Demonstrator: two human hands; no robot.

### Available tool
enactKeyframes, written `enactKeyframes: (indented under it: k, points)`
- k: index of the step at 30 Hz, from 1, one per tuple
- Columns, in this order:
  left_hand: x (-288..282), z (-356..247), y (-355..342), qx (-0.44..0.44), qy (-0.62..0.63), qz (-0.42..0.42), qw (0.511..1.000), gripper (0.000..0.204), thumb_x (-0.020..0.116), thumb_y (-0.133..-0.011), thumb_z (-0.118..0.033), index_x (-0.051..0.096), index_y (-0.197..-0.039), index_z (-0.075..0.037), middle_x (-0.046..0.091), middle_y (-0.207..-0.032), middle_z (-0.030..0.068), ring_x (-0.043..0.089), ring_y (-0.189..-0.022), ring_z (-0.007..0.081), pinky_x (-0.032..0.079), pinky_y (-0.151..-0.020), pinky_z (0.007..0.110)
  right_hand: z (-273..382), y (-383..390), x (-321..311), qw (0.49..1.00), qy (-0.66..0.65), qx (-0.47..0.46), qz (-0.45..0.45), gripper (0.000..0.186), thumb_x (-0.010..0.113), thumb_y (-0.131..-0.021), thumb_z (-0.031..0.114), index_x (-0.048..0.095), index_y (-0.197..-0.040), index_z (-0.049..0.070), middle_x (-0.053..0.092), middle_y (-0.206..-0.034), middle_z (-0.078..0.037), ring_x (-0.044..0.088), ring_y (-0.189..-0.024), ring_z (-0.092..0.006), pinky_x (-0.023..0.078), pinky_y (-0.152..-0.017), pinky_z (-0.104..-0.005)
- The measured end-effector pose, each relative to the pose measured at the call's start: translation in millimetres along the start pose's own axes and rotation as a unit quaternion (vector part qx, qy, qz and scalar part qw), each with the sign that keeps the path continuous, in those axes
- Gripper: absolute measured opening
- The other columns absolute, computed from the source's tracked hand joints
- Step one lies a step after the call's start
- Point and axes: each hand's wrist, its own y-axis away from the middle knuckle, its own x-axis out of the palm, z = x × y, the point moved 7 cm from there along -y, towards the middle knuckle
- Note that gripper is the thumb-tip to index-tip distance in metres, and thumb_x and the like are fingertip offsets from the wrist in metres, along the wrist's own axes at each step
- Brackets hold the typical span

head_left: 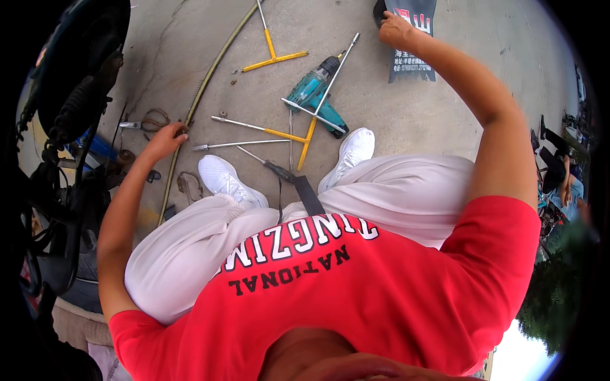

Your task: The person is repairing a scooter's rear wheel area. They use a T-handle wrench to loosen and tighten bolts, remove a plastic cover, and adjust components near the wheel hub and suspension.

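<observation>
My left hand [168,140] is low at the left, beside a long yellowish hose [202,92], its fingers curled together; what they may hold is too small to make out. Close by it lies a pair of scissors [152,120] with dark loop handles. My right hand [396,30] reaches far to the front, its fingers closed at the edge of a black rounded piece [379,11]. Under and beside that hand is a dark flat flap [412,60] with printing on it. A teal cordless drill [316,89] lies between the hands.
Yellow-handled T-wrenches [274,60] [307,146] lie around the drill. A black-handled screwdriver [278,170] lies in front of my white shoes [232,181]. Dark machine parts [70,120] crowd the left side. Another person [567,190] is at the far right.
</observation>
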Motion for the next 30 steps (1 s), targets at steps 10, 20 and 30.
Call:
enactKeyframes:
  k: [10,20,30]
  points:
    - [12,4,-14,0.034,-0.021,0.02,0.999,0.028,0.056,-0.081,-0.013,0.055,-0.105,0.003,0.06,-0.1,0.0188,0.058,-0.093,0.0285,0.044,-0.081,0.035,26,11,52,0.985,-0.152,0.024,0.077,0.011,0.062,-0.066,0.003,0.064,-0.077,0.007,0.065,-0.084,-0.01,0.059,-0.092,-0.0257,0.04,-0.087,-0.0362]
    - [36,7,-16,0.042,-0.11,0.054,0.992,0.026,0.056,-0.082,-0.017,0.056,-0.1,0.001,0.061,-0.093,0.0185,0.058,-0.089,0.0336,0.045,-0.076,0.039,154,-20,-119,0.971,-0.157,-0.054,-0.173,0.084,0.078,-0.063,0.019,0.033,-0.133,0.018,0.043,-0.129,-0.005,0.04,-0.121,-0.0235,0.033,-0.102,-0.0356]
    - [25,15,-21,0.046,-0.088,0.035,0.994,0.029,0.056,-0.081,-0.02,0.056,-0.096,0.004,0.06,-0.092,0.0227,0.056,-0.088,0.0378,0.044,-0.076,0.042,155,-61,-111,0.973,-0.169,-0.106,-0.118,0.082,0.085,-0.048,0.022,0.042,-0.118,0.013,0.051,-0.108,-0.006,0.048,-0.109,-0.0223,0.041,-0.088,-0.0375]
